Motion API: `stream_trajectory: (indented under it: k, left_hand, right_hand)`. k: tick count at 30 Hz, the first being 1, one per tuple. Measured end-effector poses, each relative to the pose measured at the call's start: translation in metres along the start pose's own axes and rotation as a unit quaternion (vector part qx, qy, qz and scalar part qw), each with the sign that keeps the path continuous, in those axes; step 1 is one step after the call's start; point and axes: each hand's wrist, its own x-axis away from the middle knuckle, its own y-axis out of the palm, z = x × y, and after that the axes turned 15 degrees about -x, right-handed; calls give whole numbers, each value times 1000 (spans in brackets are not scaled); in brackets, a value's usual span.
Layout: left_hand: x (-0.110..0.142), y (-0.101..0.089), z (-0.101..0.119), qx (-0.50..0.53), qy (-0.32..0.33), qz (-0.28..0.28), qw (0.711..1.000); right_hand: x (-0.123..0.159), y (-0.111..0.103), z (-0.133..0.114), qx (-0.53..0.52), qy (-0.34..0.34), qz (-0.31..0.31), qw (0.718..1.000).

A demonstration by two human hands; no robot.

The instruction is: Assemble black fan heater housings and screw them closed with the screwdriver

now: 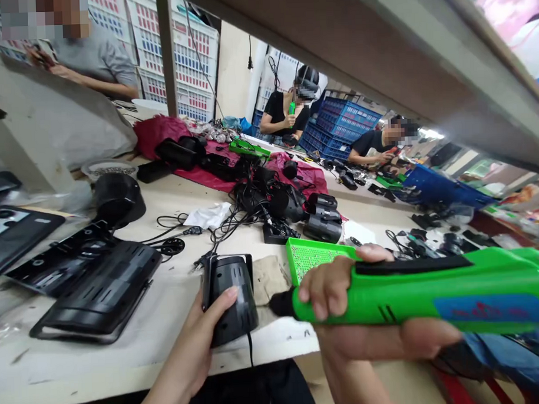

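My left hand (pixel 203 340) is wrapped round a black slotted housing (pixel 235 288) with a bracket, its thumb lying across the near side. The housing rests at the front edge of the table, and a cord hangs down from it. In my right hand (pixel 334 294) is a bright green electric screwdriver (pixel 396 298), held level, with its black nose pointing left toward the housing. A gap shows between the nose and the housing; I cannot make out the bit clearly. Behind the screwdriver sits a green tray (pixel 315 256) of small screws.
Larger black housings (pixel 100 290) lie on the left of the white table (pixel 137 360). Tangled cords and black parts (pixel 269 196) pile up at the middle back. A shelf board (pixel 379 62) slants overhead. Co-workers (pixel 282 116) sit across the bench, near stacked crates (pixel 342 126).
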Motion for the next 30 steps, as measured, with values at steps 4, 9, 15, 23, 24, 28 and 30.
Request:
stream_trajectory:
  k: [4,9,15,23,24,28,30]
  left_hand:
    - [2,5,11,83,-64,9,994]
    - [-8,15,20,161,-38,23,986]
    - [-17,18,6,173,-87,15,981]
    - [-14,18,9,201,-129,-4,971]
    - [-14,19,10,203,-129,0,971]
    - [-17,19,11,212,-150,5,966]
    - [-17,19,12,219,-169,-1,961]
  right_hand:
    - [-25,-42,7,162,-35,61,984]
    - [-5,-61,17,432,-125,38,893]
    - [56,-44,41,390,316,-13,865]
    - [55,-34,55,227,373,50,898]
    - [55,-34,54,222,370,51,901]
    - [58,-35,58,213,377,50,900]
    - [60,-33,62,221,380,46,897]
